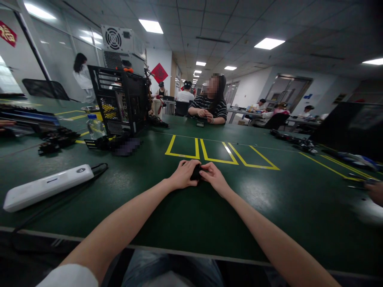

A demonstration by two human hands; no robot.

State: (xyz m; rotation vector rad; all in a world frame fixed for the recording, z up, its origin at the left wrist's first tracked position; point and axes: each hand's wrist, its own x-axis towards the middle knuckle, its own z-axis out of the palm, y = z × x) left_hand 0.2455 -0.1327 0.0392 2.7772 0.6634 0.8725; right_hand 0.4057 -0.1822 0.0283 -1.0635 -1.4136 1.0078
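Note:
Between my two hands, low over the green table (167,215), is a small black object (196,172) whose kind I cannot make out. My left hand (184,174) wraps round its left side, thumb toward me and fingers over the far side. From the right, my right hand (214,178) pinches at its edge with bent fingertips. Much of the object is hidden by the fingers. Just beyond my hands, yellow tape outlines (182,154) mark the tabletop.
At left lies a white elongated device (49,187) with a black cord. Behind it stand a clear bottle (96,127), black parts (58,139) and an open black computer case (131,103). A person in stripes (209,104) sits opposite. Another person's hand (375,192) shows at right.

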